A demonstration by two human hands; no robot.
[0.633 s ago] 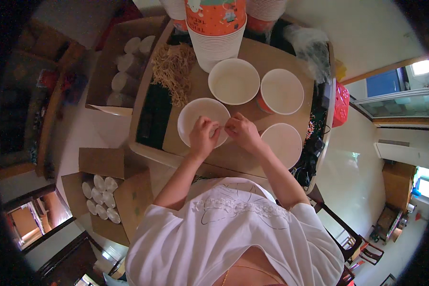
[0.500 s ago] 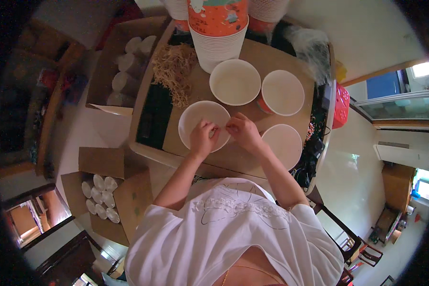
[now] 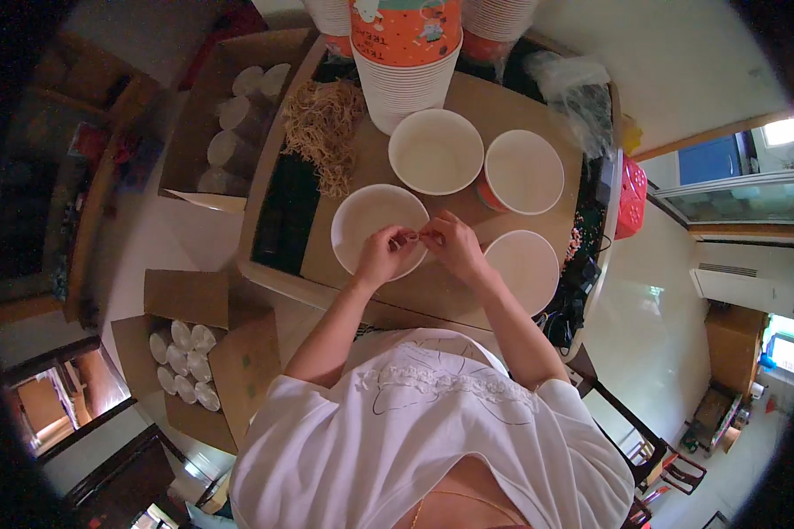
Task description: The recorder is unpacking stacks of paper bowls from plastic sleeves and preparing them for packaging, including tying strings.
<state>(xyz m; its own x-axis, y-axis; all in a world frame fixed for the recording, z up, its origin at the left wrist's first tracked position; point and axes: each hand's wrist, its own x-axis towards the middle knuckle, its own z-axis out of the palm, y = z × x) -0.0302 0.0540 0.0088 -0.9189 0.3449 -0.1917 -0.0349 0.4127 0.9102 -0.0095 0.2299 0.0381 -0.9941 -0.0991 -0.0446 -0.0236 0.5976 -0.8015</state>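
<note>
**Operator:** Where is the work located?

**Guide:** At the right rim of the near-left cup [image 3: 357, 216]. The cup stands open side up on the cardboard [image 3: 503, 106].

**Operator:** State of the hands?

**Guide:** Left hand [image 3: 384, 254]: over the cup's mouth, thumb and fingers pinched narrow. Right hand [image 3: 453, 242]: just right of the rim, likewise pinched. The fingertips meet or nearly meet. Whether a small piece lies between them, I cannot tell.

**Operator:** How is this step best performed?

**Guide:** Steady with one hand and adjust with the other, using fingertips only. Avoid bearing down on the rim; the wall will probably flex. Allow clearance from the near-right cup [image 3: 520, 273], beside the right wrist.

**Operator:** Surrounding items?

**Guide:** Far side: the middle cup [image 3: 437, 150] and far-right cup [image 3: 525, 172]. Beyond them, the stack [image 3: 406, 84]; to its left, the tan cords [image 3: 322, 132].
</note>
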